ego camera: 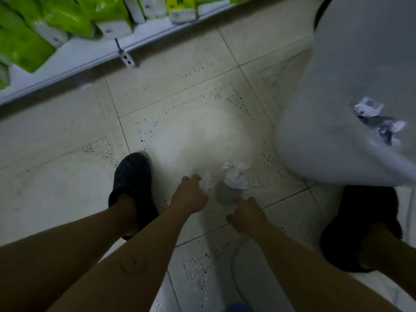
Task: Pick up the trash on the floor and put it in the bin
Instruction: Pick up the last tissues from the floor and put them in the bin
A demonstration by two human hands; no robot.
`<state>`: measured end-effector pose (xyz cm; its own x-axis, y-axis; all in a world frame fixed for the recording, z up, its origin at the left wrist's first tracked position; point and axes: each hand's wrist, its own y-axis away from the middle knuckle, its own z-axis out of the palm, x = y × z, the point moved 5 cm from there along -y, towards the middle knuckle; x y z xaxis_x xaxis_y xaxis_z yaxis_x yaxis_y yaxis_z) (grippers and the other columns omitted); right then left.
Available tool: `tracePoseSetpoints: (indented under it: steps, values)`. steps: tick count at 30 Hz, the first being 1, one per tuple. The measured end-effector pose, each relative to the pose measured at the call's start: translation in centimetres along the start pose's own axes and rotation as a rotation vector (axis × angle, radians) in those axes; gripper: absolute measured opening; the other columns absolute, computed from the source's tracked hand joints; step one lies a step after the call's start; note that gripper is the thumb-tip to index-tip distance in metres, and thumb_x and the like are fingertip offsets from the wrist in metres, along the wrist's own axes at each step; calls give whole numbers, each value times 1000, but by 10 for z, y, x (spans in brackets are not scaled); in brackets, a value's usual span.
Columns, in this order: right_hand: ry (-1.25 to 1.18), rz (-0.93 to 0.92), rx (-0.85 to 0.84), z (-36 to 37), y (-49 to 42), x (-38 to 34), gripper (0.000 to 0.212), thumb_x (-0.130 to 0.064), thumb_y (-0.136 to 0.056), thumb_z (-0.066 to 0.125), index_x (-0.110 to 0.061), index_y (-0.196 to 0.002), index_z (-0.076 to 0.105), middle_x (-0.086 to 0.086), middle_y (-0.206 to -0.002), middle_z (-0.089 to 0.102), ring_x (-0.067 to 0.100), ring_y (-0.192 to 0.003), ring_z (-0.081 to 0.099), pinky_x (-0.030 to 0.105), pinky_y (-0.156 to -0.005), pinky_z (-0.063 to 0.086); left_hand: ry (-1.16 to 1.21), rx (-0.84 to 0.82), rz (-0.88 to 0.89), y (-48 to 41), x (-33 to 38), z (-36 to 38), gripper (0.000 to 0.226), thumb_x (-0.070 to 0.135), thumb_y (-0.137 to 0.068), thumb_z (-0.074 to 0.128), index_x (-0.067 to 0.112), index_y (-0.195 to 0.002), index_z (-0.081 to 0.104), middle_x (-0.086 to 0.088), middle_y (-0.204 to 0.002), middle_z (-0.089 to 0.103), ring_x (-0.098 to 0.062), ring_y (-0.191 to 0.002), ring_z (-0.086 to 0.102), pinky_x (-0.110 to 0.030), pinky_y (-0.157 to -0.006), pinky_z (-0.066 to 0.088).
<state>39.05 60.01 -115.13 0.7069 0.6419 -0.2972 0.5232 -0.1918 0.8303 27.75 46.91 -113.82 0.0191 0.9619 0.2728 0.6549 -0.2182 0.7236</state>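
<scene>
Fingers (pixel 195 177) of left hand (pixel 189 195) curled at small scrap (pixel 208 183), pinch unclear; right hand (pixel 245 216) loosely curled, empty, near crumpled paper (pixel 235 177), which looked light, soft, grabbable anywhere.

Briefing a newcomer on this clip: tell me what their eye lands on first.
Crumpled white paper on the floor at centre, with the left hand and right hand reaching toward it. Then the grey bin on the right and the bright green packs on the shelf upper left.

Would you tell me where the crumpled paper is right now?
Head view, centre: the crumpled paper lies on the floor just beyond the right hand, left of the bin.
</scene>
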Motion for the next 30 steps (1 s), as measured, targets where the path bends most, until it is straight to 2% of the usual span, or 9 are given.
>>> tracePoseSetpoints:
  steps: [2, 4, 9, 12, 15, 17, 22, 25, 30]
  values:
    - [66, -12, 81, -1, -12, 2, 62, -35, -88, 57, -20, -141, 30, 16, -136, 35, 33, -124, 40, 37, -99, 40, -2, 17, 33, -21, 3, 2, 59, 26, -83, 61, 16, -137, 39, -16, -133, 42, -34, -118, 48, -42, -95, 47]
    - [158, -71, 158, -4, -24, 0, 66, -37, -87, 58, -20, -142, 26, 17, -135, 36, 35, -123, 39, 40, -99, 41, -19, 26, 60, -39, 5, 6, 63, 27, -83, 62, 20, -140, 34, -16, -136, 37, -36, -121, 45, -47, -96, 46]
    - [181, -72, 364, -16, -55, 1, 80, -46, -78, 63, -28, -145, 22, 14, -136, 39, 33, -120, 43, 43, -96, 42, -141, 67, 112, -53, 11, 23, 55, 18, -84, 62, 21, -133, 40, -13, -131, 39, -34, -118, 44, -44, -86, 44]
    - [216, -100, 391, -15, -72, -3, 96, -54, -71, 67, -28, -146, 13, 8, -145, 34, 29, -126, 42, 44, -99, 38, -168, 162, 129, -57, 7, 27, 44, 12, -84, 60, 17, -126, 46, -11, -125, 42, -31, -112, 45, -39, -77, 41]
    - [246, -80, 412, -8, -76, -7, 109, -56, -63, 73, -24, -147, 12, 7, -139, 44, 29, -122, 45, 44, -97, 39, -114, 214, 129, -60, -2, 31, 30, 14, -89, 55, 19, -118, 48, -9, -118, 49, -27, -106, 48, -36, -76, 42]
    - [262, -61, 452, -2, -75, -7, 109, -54, -62, 75, -21, -147, 15, 6, -134, 48, 28, -119, 47, 44, -95, 40, -58, 238, 131, -60, -8, 34, 22, 17, -91, 54, 20, -112, 50, -7, -112, 53, -24, -99, 51, -33, -72, 42]
    - [322, -51, 479, 5, -76, -2, 95, -52, -66, 73, -15, -141, 29, 9, -127, 50, 29, -113, 48, 42, -92, 39, 41, 220, 110, -63, -15, 42, 14, 25, -89, 58, 21, -103, 58, -2, -100, 57, -17, -82, 52, -28, -67, 40]
    - [273, -6, 455, 6, -74, 4, 81, -49, -69, 73, -12, -133, 38, 10, -125, 50, 29, -113, 48, 41, -94, 38, 32, 233, 101, -61, -16, 39, 16, 29, -89, 56, 23, -103, 61, 0, -98, 60, -19, -84, 57, -27, -67, 40]
    - [156, -17, 418, 1, -56, 14, 14, -14, -88, 52, -10, -101, 57, 12, -109, 57, 28, -98, 54, 35, -80, 40, 25, 249, 175, -49, -1, 26, 16, 30, -90, 54, 23, -103, 60, 0, -95, 64, -22, -88, 59, -28, -65, 39]
